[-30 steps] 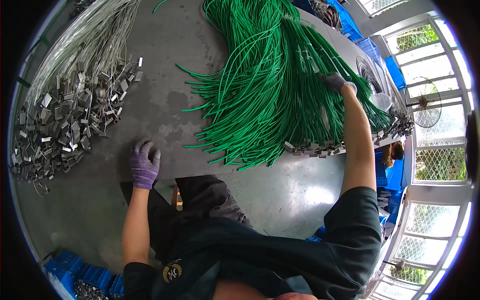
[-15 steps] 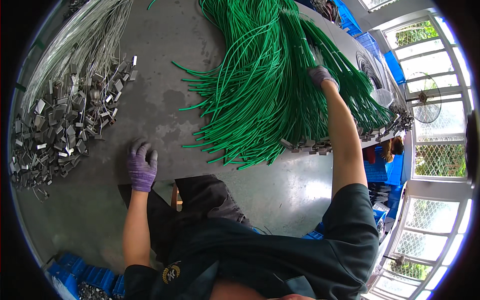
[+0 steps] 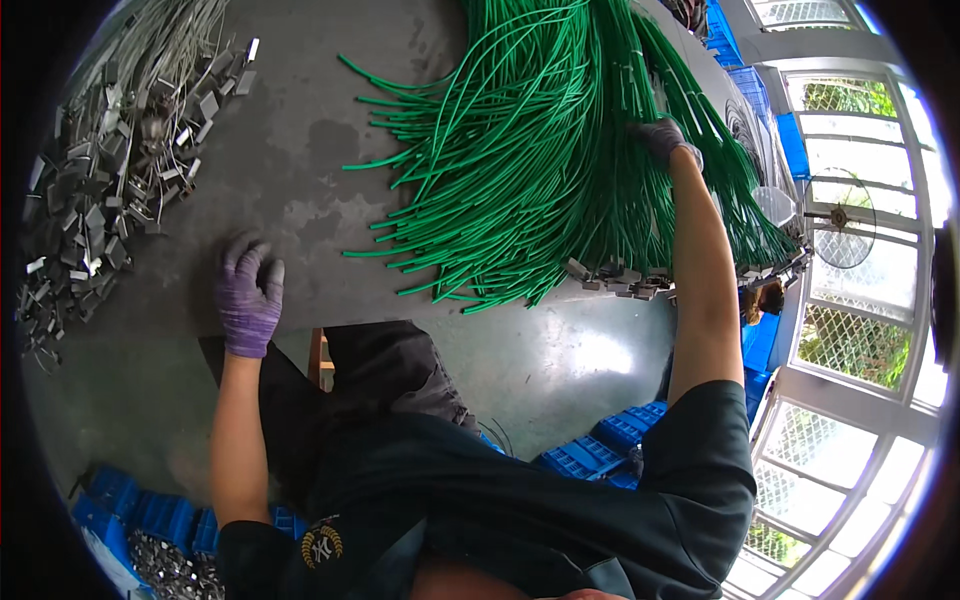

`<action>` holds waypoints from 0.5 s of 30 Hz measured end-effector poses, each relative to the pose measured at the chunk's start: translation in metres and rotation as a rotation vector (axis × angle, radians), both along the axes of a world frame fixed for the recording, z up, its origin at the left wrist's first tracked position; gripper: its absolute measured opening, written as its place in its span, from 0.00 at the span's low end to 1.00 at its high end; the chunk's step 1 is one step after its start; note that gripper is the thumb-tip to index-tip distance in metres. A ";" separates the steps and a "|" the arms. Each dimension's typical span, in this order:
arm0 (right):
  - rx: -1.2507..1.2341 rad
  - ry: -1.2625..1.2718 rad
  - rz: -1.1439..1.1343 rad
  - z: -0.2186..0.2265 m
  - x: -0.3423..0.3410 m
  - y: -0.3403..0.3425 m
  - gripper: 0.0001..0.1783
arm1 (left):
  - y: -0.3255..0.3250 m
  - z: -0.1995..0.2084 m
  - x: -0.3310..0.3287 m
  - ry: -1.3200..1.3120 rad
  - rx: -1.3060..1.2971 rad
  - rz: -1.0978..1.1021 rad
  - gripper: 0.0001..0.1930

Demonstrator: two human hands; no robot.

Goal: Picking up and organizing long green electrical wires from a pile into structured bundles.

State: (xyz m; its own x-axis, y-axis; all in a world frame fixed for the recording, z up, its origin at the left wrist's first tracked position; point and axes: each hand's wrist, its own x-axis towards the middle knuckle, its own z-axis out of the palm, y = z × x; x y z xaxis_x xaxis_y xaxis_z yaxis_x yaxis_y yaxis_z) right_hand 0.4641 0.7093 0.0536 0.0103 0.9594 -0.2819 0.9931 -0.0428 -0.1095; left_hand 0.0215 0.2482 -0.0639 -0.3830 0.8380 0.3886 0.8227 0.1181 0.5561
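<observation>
A thick spread of green cables (image 3: 500, 170) covers the middle and right of the dark grey table (image 3: 310, 120), with loose ends fanning to the left. My right hand (image 3: 663, 142), in a purple-grey knit glove, closes on a bundle of these cables on the right; its fingertips are partly hidden among the strands. Small metal blocks (image 3: 620, 280) hang at the bundles' lower ends, along the table's near edge. On the left, my gloved left hand (image 3: 250, 300) rests at the near edge, fingers slightly bent and apart, holding nothing.
Clear wires (image 3: 170, 40) ending in a pile of metal pieces (image 3: 110, 190) lie at the far left. Blue crates (image 3: 585, 458) stand on the floor, and other blue bins (image 3: 165, 520) with metal parts at lower left. A fan (image 3: 840, 217) stands before the windows at right.
The whole view has shifted, so the table and cables sit higher in the picture. Both hands stay at about the same places on the table edge and the bundle.
</observation>
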 end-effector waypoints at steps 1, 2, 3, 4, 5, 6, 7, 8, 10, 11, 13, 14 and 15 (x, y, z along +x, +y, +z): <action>-0.025 0.097 -0.040 -0.006 0.013 0.008 0.24 | 0.003 0.000 0.001 -0.014 -0.003 -0.003 0.12; -0.047 0.194 -0.082 -0.012 0.026 0.017 0.22 | 0.006 0.000 0.001 -0.032 -0.005 -0.011 0.12; -0.118 0.316 -0.175 -0.014 0.019 0.014 0.20 | 0.005 0.001 0.001 -0.044 -0.014 -0.008 0.11; -0.128 0.309 -0.169 -0.017 0.013 0.010 0.20 | 0.004 0.002 0.000 -0.049 -0.023 0.000 0.11; -0.094 0.288 -0.166 -0.020 0.008 0.006 0.21 | 0.003 0.003 -0.001 -0.061 -0.024 0.002 0.11; -0.054 0.265 -0.164 -0.020 0.007 0.005 0.21 | 0.004 0.003 -0.001 -0.075 -0.020 0.001 0.11; -0.056 0.258 -0.162 -0.022 0.010 0.005 0.21 | 0.004 0.003 -0.001 -0.082 -0.022 0.004 0.11; -0.003 0.197 -0.094 -0.023 0.014 0.005 0.21 | 0.004 0.003 -0.002 -0.053 -0.016 -0.003 0.11; 0.048 0.132 -0.020 -0.022 0.019 0.006 0.21 | 0.004 0.001 -0.002 -0.029 -0.011 -0.004 0.12; 0.012 0.192 -0.026 -0.020 0.020 0.007 0.21 | 0.004 0.001 -0.001 -0.039 -0.001 0.002 0.12; -0.039 0.256 -0.012 -0.018 0.001 -0.001 0.21 | -0.002 0.001 -0.002 -0.043 -0.003 0.030 0.12; -0.072 0.310 -0.127 -0.015 -0.011 -0.005 0.20 | -0.007 0.001 -0.004 -0.033 -0.002 0.041 0.12; -0.105 0.361 -0.241 -0.012 -0.024 -0.009 0.20 | -0.012 0.001 -0.004 -0.023 0.001 0.053 0.12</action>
